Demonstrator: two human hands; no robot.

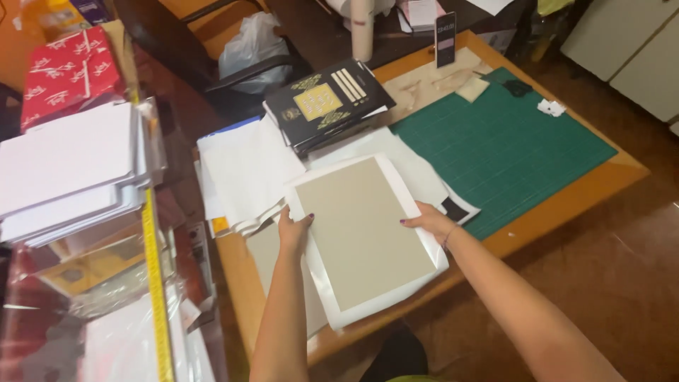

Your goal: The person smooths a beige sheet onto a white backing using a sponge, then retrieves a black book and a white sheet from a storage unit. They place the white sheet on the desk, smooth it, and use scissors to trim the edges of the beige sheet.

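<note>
Left hand (293, 228) and right hand (429, 219) pinch opposite edges of the grey board (361, 233), holding it centred on the white sheet (417, 265) over the surface (566, 201).

Single head-worn view, looking steeply down from above the near edge of the wooden table (601, 185). Close enough for both forearms to fill the lower frame. Facing toward the far edge, table turned diagonally, its right corner pointing to the frame's right.
</note>
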